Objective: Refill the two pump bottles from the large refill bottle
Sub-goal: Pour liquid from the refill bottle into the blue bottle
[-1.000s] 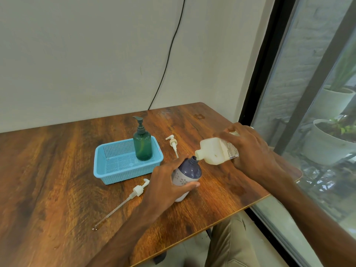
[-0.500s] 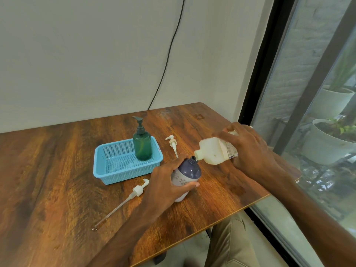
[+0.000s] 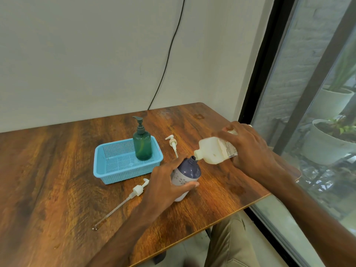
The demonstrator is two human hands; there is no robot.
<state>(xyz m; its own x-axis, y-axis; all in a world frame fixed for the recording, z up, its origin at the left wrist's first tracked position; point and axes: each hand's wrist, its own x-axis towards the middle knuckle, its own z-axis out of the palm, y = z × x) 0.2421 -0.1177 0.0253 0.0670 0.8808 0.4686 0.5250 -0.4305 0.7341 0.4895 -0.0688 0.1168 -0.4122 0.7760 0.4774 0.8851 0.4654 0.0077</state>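
My left hand (image 3: 163, 182) grips a purple and white pump bottle (image 3: 187, 172) that stands on the table with its neck uncapped. My right hand (image 3: 248, 149) holds the cream refill bottle (image 3: 213, 150) tipped on its side, its mouth resting at the purple bottle's neck. A green pump bottle (image 3: 142, 145) with its pump fitted stands upright in the right end of a blue basket (image 3: 115, 170). A white pump head with a long tube (image 3: 134, 192) lies on the table left of my left hand. A smaller cream pump head (image 3: 172, 143) lies right of the basket.
The wooden table (image 3: 48, 180) ends close behind my right hand, beside a glass window with plant pots (image 3: 327, 145) outside. A black cable (image 3: 165, 60) runs down the wall behind the table. My knee shows below the front edge.
The refill bottle stays tipped at the purple bottle's neck. Both hands keep their grip; no clear movement.
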